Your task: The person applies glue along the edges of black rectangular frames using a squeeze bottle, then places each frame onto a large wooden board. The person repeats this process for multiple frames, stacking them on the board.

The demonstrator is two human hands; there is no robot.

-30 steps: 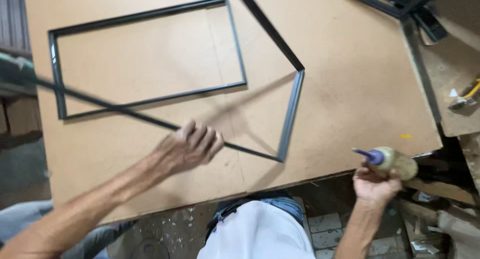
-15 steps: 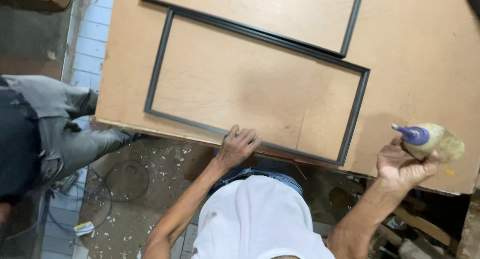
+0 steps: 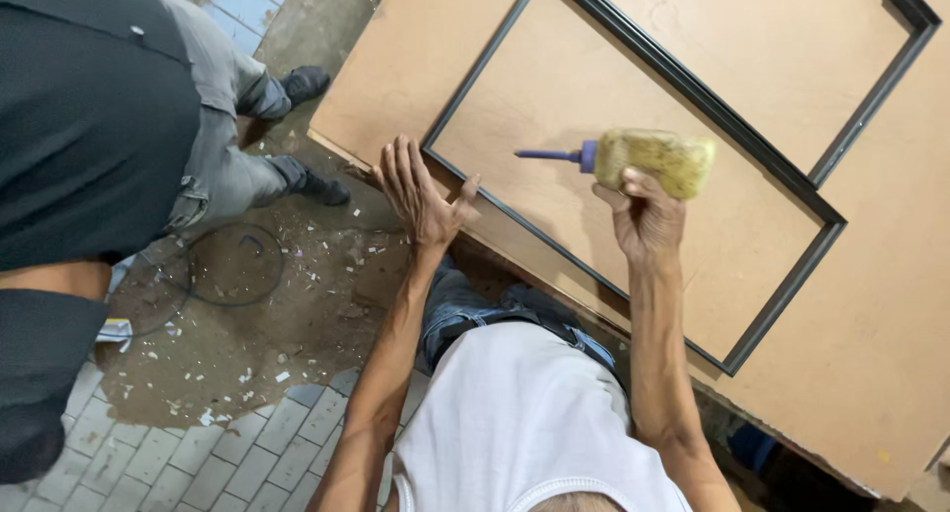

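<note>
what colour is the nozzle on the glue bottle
Purple, on the yellowish glue bottle held in the right hand; clearest in the head view.

Two black frames, one glue bottle, one board, two hands

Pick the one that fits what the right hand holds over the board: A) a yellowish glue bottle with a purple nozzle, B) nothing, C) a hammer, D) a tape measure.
A: the right hand grips a yellowish glue bottle, its purple nozzle pointing toward the black frame on the board.
</note>
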